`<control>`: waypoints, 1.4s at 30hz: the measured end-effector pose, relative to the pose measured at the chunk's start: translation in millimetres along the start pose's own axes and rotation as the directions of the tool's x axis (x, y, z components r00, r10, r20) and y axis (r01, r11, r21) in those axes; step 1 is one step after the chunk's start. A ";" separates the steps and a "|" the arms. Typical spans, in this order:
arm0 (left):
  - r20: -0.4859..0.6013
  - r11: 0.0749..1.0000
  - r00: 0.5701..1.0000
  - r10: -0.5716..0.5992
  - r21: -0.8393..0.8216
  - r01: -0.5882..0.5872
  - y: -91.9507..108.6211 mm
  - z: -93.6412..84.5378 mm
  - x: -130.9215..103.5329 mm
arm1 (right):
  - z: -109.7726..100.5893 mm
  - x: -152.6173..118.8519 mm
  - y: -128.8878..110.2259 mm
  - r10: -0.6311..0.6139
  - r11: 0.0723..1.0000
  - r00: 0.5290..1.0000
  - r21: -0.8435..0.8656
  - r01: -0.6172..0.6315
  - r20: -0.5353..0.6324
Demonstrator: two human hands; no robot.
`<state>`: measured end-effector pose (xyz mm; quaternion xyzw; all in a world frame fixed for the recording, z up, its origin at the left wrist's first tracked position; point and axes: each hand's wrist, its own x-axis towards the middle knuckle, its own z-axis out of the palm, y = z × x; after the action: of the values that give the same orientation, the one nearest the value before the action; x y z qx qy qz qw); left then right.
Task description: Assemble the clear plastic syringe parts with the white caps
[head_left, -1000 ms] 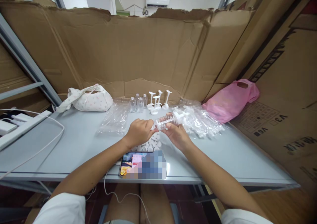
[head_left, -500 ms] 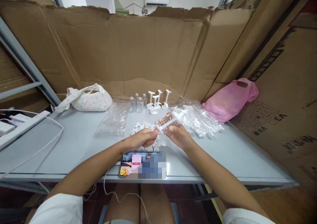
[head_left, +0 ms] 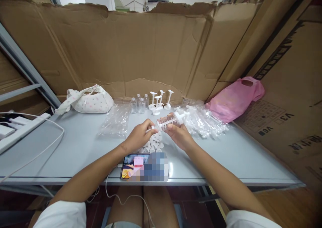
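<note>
My right hand (head_left: 179,134) is wrapped round a clear ribbed bottle (head_left: 168,121), tilted nearly sideways, with a white collar at its right end and a white toothed rod inside. My left hand (head_left: 141,134) pinches a small white cap-like piece (head_left: 152,128) close to the bottle's left end. Below and between the hands lies a pile of small white caps (head_left: 154,144), partly hidden by my left hand. Behind them several clear bottles (head_left: 141,105) stand upright beside several white plunger-like parts (head_left: 168,102).
A phone (head_left: 133,167) with a cable lies at the table's front edge. Clear plastic bags (head_left: 117,120) and bagged white parts (head_left: 206,124) flank the middle. A white pouch (head_left: 93,102), a pink bag (head_left: 233,100) and a power strip (head_left: 27,130) lie farther out.
My left hand has moved back from the bottle's end and now shows a small white piece in its fingers. The bottle has turned to lie flatter, and its white collar shows.
</note>
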<state>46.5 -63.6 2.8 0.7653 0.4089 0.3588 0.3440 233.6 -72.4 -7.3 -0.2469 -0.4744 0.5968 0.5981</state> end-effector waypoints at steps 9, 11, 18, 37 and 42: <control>0.119 0.892 0.986 -0.120 -0.422 0.160 -13.1 4.4 10.5 | 2.6 -1.3 -2.1 -0.038 0.999 0.999 -0.005 0.038 -0.030; 0.051 0.910 0.995 -0.090 -0.402 0.103 -11.7 4.9 9.9 | 1.9 -0.5 -2.5 -0.026 1.000 0.998 0.010 0.027 -0.059; 0.190 0.900 0.972 -0.141 -0.383 0.206 -3.7 -3.4 9.6 | 2.6 -2.1 -3.2 -0.002 0.995 0.999 0.102 0.005 -0.033; 0.200 0.933 0.974 -0.105 -0.319 0.166 5.2 -17.0 4.0 | 7.1 -5.8 -1.2 0.016 0.994 0.998 0.112 -0.010 -0.061; 0.285 0.854 0.946 -0.152 -0.445 0.271 11.5 -13.8 -0.8 | 10.1 -9.9 -2.7 -0.027 0.992 0.999 0.122 0.032 -0.038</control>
<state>39.1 -66.1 19.0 0.6440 0.3453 0.3131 0.6066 227.8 -84.9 -3.4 -0.2133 -0.4294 0.6115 0.6294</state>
